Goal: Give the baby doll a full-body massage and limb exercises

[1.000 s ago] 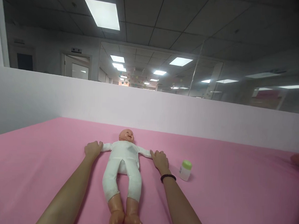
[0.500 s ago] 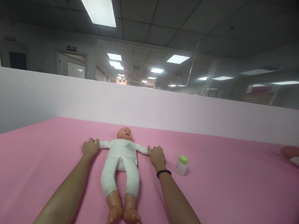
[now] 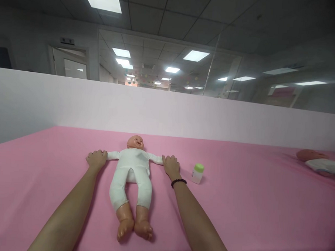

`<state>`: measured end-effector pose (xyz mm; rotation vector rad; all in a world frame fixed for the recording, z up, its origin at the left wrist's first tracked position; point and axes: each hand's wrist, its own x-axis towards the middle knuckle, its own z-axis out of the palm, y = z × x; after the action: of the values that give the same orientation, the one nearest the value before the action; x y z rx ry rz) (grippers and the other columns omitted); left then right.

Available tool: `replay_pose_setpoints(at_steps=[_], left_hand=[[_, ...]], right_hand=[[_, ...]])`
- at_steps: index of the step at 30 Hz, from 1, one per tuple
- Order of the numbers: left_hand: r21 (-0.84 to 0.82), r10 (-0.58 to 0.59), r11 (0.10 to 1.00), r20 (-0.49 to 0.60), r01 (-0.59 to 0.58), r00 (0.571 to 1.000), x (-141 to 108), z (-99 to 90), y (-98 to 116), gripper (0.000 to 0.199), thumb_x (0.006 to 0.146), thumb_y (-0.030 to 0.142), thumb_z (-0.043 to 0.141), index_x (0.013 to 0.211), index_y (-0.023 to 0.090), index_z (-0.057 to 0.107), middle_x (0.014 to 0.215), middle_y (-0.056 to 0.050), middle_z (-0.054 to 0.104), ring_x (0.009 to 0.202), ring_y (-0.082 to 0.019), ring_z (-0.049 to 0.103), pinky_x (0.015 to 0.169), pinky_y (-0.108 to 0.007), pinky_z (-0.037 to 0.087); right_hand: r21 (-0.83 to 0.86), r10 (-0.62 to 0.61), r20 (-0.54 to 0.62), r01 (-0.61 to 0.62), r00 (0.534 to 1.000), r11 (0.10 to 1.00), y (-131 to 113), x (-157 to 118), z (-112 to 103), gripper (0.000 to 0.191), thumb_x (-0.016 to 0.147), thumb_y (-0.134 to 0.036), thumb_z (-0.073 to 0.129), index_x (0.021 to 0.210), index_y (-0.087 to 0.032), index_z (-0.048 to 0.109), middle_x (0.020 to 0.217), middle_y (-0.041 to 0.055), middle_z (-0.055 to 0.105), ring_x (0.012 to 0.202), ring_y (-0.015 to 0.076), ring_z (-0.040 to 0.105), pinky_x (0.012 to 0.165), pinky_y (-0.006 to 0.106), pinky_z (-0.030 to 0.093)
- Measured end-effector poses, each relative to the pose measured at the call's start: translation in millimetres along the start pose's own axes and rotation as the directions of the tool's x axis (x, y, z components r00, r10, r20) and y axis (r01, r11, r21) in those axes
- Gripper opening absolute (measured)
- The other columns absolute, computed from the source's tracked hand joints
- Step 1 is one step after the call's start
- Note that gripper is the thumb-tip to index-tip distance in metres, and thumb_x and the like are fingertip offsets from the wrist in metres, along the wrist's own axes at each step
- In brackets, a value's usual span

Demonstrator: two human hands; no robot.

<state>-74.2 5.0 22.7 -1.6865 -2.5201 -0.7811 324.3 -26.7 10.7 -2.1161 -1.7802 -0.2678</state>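
A baby doll (image 3: 133,164) with a white cloth body lies on its back on the pink sheet, arms spread out to the sides and feet toward me. At the end of its arm on the left, my left hand (image 3: 96,160) is closed around the doll's hand, which my fingers hide. My right hand (image 3: 171,166), with a dark beaded bracelet (image 3: 178,182) at the wrist, grips the doll's other hand in the same way. To the right of that hand stands a small translucent bottle (image 3: 198,175) with a green cap, apart from my fingers.
A second doll (image 3: 321,164) in white lies at the far right, partly cut off by the picture's edge. A white wall (image 3: 168,114) rises behind the pink sheet (image 3: 236,202), with glass panes above it.
My view has tilted down and turned slightly right, so more of the second doll shows. Both hands stay at the doll's hands, its arms still spread.
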Motion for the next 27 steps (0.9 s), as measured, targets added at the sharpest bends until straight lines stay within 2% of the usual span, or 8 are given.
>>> replay_pose_setpoints(at_steps=[4,7,12,16,19,22,24,27], left_hand=[[-0.001,0.006,1.000,0.016,-0.006,1.000,4.6,4.2,-3.3,0.057,0.096,0.042,0.025,0.115,0.013,0.071,0.124,-0.021,0.068,0.120,-0.040,0.054,0.095,-0.048,0.040],[-0.011,0.013,1.000,0.026,-0.013,1.000,5.7,5.2,-4.0,0.056,0.095,0.042,0.027,0.114,0.014,0.071,0.123,-0.020,0.069,0.120,-0.040,0.054,0.094,-0.048,0.040],[-0.010,0.016,1.000,0.023,-0.016,1.000,2.0,1.2,-1.3,0.056,0.095,0.042,0.026,0.112,0.014,0.072,0.123,-0.020,0.069,0.120,-0.040,0.054,0.094,-0.048,0.041],[-0.003,0.017,1.000,0.052,-0.017,0.999,-2.2,-3.2,0.9,0.057,0.095,0.043,0.025,0.112,0.014,0.072,0.123,-0.020,0.069,0.121,-0.040,0.053,0.094,-0.048,0.041],[0.003,0.018,1.000,0.067,-0.018,0.998,-3.1,-4.1,1.1,0.058,0.095,0.043,0.025,0.113,0.014,0.072,0.122,-0.020,0.070,0.121,-0.040,0.054,0.093,-0.048,0.042],[0.009,0.017,1.000,0.067,-0.018,0.998,-2.5,-3.1,0.5,0.057,0.095,0.043,0.026,0.113,0.014,0.072,0.122,-0.020,0.070,0.120,-0.041,0.054,0.092,-0.048,0.042],[0.009,0.021,1.000,0.061,-0.022,0.998,-2.1,-2.8,0.3,0.057,0.095,0.043,0.026,0.112,0.015,0.072,0.122,-0.020,0.070,0.119,-0.041,0.054,0.092,-0.048,0.042],[0.005,0.023,1.000,0.067,-0.024,0.997,-2.5,-4.2,1.0,0.057,0.095,0.042,0.025,0.111,0.015,0.073,0.121,-0.020,0.070,0.119,-0.040,0.054,0.092,-0.047,0.042]], right_hand=[[-0.018,0.017,0.023,-0.016,1.000,1.000,-2.4,0.0,-2.6,0.053,0.110,-0.044,0.028,0.123,-0.011,0.067,0.118,0.0221,0.061,0.110,0.0299,0.058,0.089,0.038,0.043],[-0.009,0.015,0.013,-0.015,1.000,1.000,-3.4,-0.3,-3.6,0.052,0.109,-0.044,0.029,0.121,-0.011,0.067,0.117,0.0218,0.061,0.110,0.0306,0.057,0.088,0.039,0.042],[0.003,0.029,-0.161,-0.029,0.987,1.000,-3.3,1.7,-4.0,0.044,0.107,-0.039,0.034,0.114,-0.009,0.066,0.116,0.0222,0.059,0.110,0.0321,0.053,0.087,0.039,0.040],[0.223,-0.029,-0.163,0.065,0.986,0.973,2.8,8.2,-2.1,0.024,0.092,-0.020,0.044,0.104,-0.013,0.064,0.109,0.0161,0.061,0.104,0.0283,0.052,0.086,0.038,0.040],[0.538,-0.079,-0.069,0.104,0.994,0.837,10.3,14.7,0.9,0.026,0.075,-0.016,0.044,0.095,-0.017,0.062,0.097,0.0098,0.062,0.094,0.0236,0.054,0.080,0.033,0.041],[0.808,-0.079,0.128,-0.057,0.989,0.586,21.8,18.9,0.7,0.035,0.062,-0.022,0.044,0.092,-0.018,0.062,0.095,0.0066,0.063,0.087,0.0210,0.055,0.071,0.029,0.042],[0.875,-0.095,0.237,-0.170,0.967,0.454,31.5,18.8,-2.3,0.042,0.060,-0.025,0.045,0.097,-0.019,0.065,0.102,0.0054,0.065,0.090,0.0204,0.058,0.070,0.027,0.043],[0.901,-0.111,0.290,-0.232,0.951,0.367,43.7,16.0,-7.7,0.046,0.063,-0.027,0.051,0.105,-0.022,0.067,0.111,0.0038,0.067,0.100,0.0210,0.062,0.077,0.028,0.047]])
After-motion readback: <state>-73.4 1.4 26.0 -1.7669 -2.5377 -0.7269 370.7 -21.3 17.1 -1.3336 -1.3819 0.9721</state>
